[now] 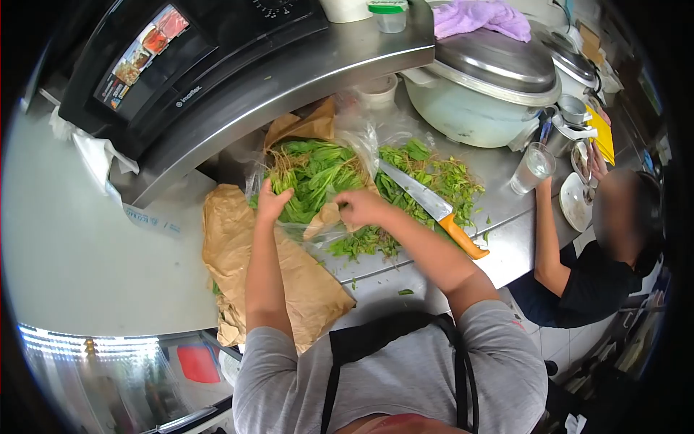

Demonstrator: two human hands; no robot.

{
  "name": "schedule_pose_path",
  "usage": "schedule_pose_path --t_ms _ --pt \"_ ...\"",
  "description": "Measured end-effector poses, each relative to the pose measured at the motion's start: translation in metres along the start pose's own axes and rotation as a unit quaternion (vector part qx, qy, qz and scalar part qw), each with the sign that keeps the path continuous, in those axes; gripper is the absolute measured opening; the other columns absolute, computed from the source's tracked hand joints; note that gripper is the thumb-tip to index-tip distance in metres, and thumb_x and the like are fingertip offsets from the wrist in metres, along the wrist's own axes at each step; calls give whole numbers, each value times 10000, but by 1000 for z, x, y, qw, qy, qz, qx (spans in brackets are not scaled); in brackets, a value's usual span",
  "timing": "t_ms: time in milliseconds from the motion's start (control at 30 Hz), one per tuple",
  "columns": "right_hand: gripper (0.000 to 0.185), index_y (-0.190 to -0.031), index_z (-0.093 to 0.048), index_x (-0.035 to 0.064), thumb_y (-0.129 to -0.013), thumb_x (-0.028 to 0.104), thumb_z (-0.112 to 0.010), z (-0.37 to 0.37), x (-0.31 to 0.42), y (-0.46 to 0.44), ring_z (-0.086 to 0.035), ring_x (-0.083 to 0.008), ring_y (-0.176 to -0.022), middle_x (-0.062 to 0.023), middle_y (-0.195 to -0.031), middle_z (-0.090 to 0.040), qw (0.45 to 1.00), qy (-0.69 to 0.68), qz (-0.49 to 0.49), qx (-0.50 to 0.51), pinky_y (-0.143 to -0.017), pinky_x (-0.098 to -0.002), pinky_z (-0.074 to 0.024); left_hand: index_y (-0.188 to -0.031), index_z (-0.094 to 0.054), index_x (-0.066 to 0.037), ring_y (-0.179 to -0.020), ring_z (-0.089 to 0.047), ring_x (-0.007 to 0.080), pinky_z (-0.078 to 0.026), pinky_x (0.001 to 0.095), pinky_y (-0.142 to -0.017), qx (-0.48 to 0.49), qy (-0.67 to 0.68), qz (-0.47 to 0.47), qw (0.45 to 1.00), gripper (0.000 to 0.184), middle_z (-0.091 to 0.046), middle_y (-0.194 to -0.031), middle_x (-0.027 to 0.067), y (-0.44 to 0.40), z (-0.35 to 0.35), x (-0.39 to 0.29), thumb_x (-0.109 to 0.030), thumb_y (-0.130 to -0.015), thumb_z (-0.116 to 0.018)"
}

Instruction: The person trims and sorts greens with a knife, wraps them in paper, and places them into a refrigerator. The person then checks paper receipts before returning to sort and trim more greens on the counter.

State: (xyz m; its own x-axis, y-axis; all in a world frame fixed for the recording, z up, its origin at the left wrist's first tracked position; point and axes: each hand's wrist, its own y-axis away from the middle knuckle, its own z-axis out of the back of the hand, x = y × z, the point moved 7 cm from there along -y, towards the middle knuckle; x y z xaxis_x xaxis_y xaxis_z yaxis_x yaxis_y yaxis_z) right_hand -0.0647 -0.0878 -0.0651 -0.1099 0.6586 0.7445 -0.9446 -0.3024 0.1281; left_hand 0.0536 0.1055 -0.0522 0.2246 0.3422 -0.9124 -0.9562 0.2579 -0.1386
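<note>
Here, at a steel counter [499, 170], we bend over a bundle of leafy greens [322, 173], which lies among clear plastic [369, 145] and brown paper near the middle of the view. Reading the clock from that bundle, our left hand [270, 205] is at 8 o'clock, thumb and fingers apart at the edge of the leaves. Our right hand [363, 207] is at 4 o'clock, fingers curled together by a brown paper flap [322, 221]; whether they clamp it, we cannot tell.

Done well, in our judgement, this handling calls for a light, spread left hand as a guard against spilling leaves, and for slow, low movements of the right, so that the paper does not tear or drag stems along. Our right forearm does best well clear of the knife [426, 199], just beside it.

By our count: two bare hands; one bundle; one loose heap of greens [448, 177] at 3 o'clock, its leaves too many to number; one knife, orange-handled, lying across that heap's near side; one large paper bag [289, 271] at 7 o'clock; one big lidded pot [470, 108] at 2 o'clock, a purple cloth [484, 20] on top; one drinking glass [533, 170], farther off at 3 o'clock, beside one other person [593, 289]
</note>
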Motion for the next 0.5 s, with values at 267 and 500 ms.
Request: schedule_pose_path --t_ms 267,500 --pt "713 -1319 -289 150 -704 141 -650 70 40 -51 -496 -322 -1036 -159 -1278 -346 966 86 52 -239 -837 -384 -436 -1041 -546 -29 -964 -491 261 -385 348 -844 31 -39 -57 997 481 -515 -1022 117 -1 -5 6 -142 -598 -696" --pt "389 -1157 -496 30 -796 145 -582 68 21 -100 -604 -273 -834 -160 -913 -625 972 -113 81 -189 -748 -341 -455 -961 -552 -49 -955 -403 318 -308 408 -857 -68 -300 -196 931 519 -447 -982 123 26 -12 -46 -218 -496 -709"
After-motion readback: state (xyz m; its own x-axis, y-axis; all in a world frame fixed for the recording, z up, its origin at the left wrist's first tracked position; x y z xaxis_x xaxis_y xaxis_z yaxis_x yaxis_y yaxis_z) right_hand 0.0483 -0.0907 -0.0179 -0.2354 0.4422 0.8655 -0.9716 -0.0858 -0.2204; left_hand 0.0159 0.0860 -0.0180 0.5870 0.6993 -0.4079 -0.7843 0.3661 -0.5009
